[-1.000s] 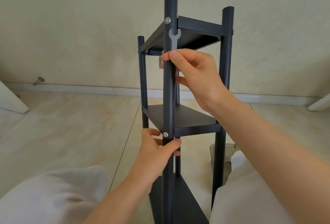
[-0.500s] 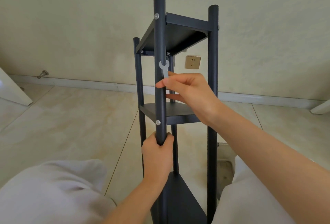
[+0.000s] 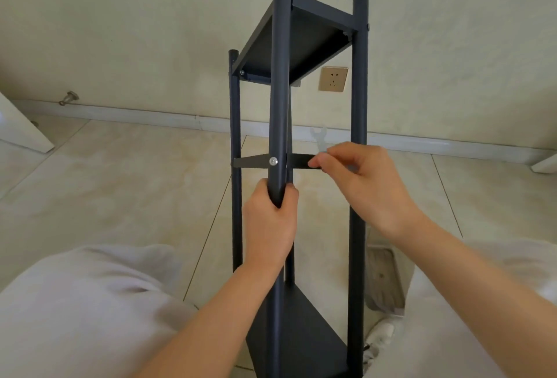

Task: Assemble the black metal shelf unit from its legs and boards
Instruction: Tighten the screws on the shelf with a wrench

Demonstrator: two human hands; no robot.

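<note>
The left hand (image 3: 269, 224) curls round the front leg (image 3: 281, 76) of the upright shelf unit (image 3: 358, 106), just below the middle board (image 3: 251, 162). Right of that leg, the right hand (image 3: 364, 187) pinches a small wrench (image 3: 320, 139), held upright with its open end pointing up.

floor (image 3: 120, 190): beige tiles | shelf unit (image 3: 357, 227) standing on it | clear plastic packet (image 3: 384, 281) just beside it

The left hand (image 3: 271, 224) grips the shelf unit's front leg (image 3: 280, 91) just below the middle board (image 3: 298, 161); the right hand (image 3: 361, 184) pinches a small wrench (image 3: 320, 139) beside that board.
</note>
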